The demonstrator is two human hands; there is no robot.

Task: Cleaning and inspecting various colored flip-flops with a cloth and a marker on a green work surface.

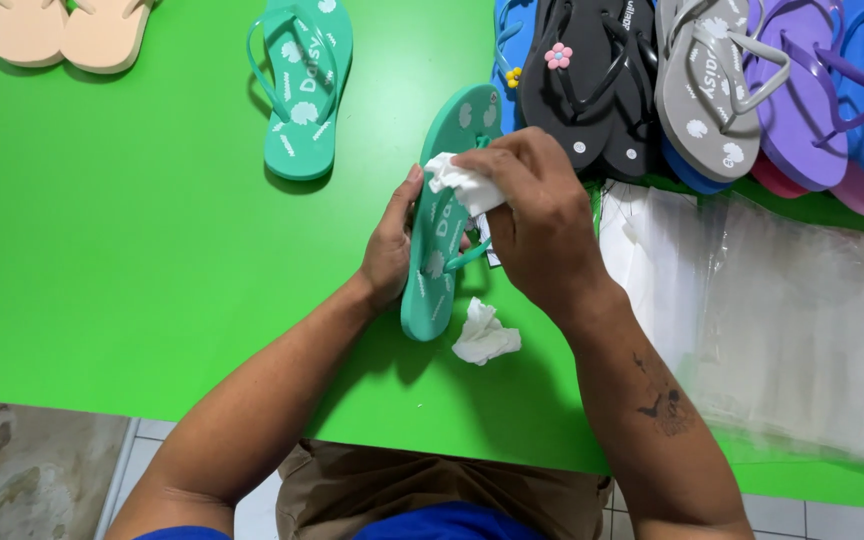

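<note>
While the teal flip-flop (444, 215) stands tipped on its long edge near the middle of the green tabletop (132, 250), you brace it from the outer side with your left hand (390, 245), fingers curled against the sole so it cannot roll or slide. Your right hand (542, 215) is clenched around a white wad of tissue (462, 183) and presses it onto the printed upper face of that flip-flop, just above the strap; the tilt turns that face toward the tissue. Just below the flip-flop's heel a second crumpled tissue (484, 335) lies loose on the tabletop. Up and to the left of the flip-flop its matching mate (304, 85) lies flat, sole down. Farther left, at the top corner, sit two peach soles (67, 35). To the flip-flop's upper right, black, grey, purple and blue pairs (712, 90) overlap in a row, and to its right a stack of clear plastic bags (792, 320) is spread out.
</note>
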